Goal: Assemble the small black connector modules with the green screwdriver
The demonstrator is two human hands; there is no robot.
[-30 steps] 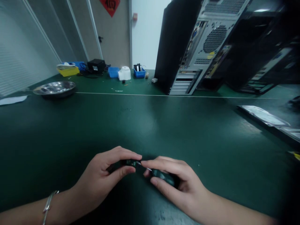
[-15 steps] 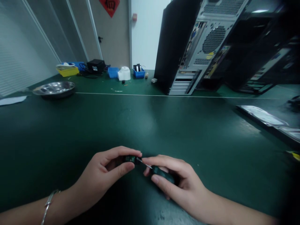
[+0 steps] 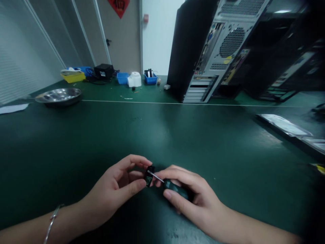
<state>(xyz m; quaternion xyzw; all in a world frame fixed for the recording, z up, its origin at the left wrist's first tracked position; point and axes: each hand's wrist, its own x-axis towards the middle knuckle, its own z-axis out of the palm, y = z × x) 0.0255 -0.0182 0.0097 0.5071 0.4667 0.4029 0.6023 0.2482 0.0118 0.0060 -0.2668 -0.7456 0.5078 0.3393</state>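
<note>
My left hand (image 3: pixel 114 186) pinches a small black part with a green face (image 3: pixel 149 178) between thumb and fingertips, just above the green tabletop. Its exact kind is too small to make out. In my right hand (image 3: pixel 193 195) is a screwdriver (image 3: pixel 176 189) with a dark green handle, wrapped by thumb and fingers. The thin metal shaft points up and left, and its tip lies at the face of the small part. Whether the tip touches or enters it, I cannot tell. Fingertips of my right hand are close to the part's lower right side.
A shiny metal bowl (image 3: pixel 59 96) stands at the far left. Small blue bins (image 3: pixel 150 79), a yellow bin (image 3: pixel 73 77) and a black adapter box (image 3: pixel 104 71) line the back. A computer tower (image 3: pixel 194 51) rises behind, right of centre. Flat drives (image 3: pixel 284 125) lie at the right.
The small black part has turned from lying sideways to standing more upright between my left fingers, its green face now towards me. My left fingers have shifted; the screwdriver has barely moved.
</note>
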